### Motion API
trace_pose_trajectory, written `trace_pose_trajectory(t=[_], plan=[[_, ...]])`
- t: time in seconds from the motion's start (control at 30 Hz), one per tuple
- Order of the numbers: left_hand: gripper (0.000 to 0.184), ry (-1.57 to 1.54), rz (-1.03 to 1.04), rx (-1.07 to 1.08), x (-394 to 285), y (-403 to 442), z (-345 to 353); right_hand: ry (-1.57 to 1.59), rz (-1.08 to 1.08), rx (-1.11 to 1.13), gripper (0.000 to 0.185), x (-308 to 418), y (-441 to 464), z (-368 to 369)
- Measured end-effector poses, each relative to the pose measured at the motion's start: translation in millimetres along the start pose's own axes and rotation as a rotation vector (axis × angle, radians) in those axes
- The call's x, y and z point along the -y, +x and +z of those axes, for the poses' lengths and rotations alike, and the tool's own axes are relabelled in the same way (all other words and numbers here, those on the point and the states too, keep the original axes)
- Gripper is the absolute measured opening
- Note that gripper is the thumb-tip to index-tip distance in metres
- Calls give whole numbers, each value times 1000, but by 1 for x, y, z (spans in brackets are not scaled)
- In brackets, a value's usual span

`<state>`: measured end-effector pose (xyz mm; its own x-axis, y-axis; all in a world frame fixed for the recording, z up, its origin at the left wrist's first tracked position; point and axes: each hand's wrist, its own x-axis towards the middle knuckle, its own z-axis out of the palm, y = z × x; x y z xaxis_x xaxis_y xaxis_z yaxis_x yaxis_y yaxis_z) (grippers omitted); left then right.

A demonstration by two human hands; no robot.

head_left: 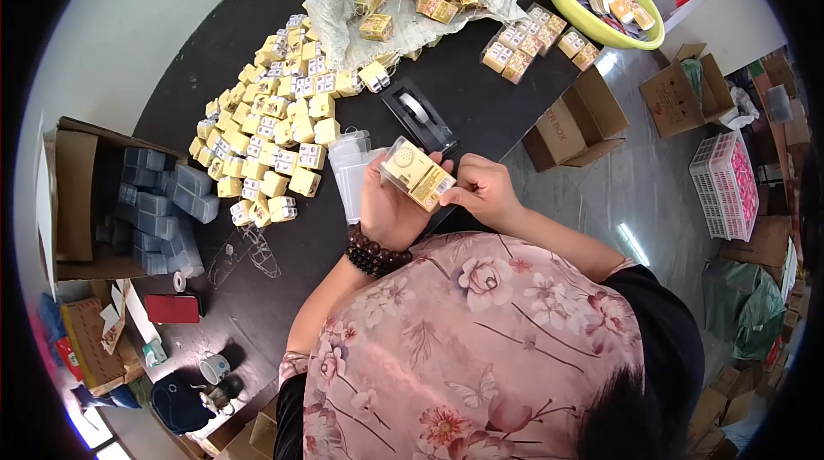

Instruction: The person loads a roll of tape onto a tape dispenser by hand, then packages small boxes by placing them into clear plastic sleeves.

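Note:
My left hand, with dark bead bracelets at its wrist, is closed around a yellow package in a clear plastic case. A round pattern of dots and a barcode show on the package's upward face. My right hand has its fingers curled and its thumb pressed at the package's right end, by the barcode. Just beyond the package stands a black tape dispenser with a roll of clear tape. Flat clear plastic cases lie left of my left hand.
Small yellow boxes are heaped on the black table; a woven sack spills more. Wrapped packs and a lime-green basin stand at the back right. A carton of clear cases is at left, an open carton beyond the right edge.

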<state>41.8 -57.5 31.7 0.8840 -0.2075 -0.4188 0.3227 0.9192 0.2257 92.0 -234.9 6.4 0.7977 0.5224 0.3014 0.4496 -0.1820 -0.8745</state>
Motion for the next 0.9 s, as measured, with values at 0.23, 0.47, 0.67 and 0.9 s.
trace_pose_trajectory(t=[0.23, 0.47, 0.67, 0.9], plan=[[46, 99, 138, 156, 0, 1, 0, 959, 324, 114, 47, -6, -11, 10], [35, 477, 182, 114, 2, -5, 8, 932, 391, 155, 49, 6, -16, 5], [32, 640, 213, 112, 0, 0, 4, 904, 417, 210, 47, 2, -20, -8], [59, 1664, 1042, -516, -42, -19, -38, -299, 54, -564, 51, -67, 11, -114]])
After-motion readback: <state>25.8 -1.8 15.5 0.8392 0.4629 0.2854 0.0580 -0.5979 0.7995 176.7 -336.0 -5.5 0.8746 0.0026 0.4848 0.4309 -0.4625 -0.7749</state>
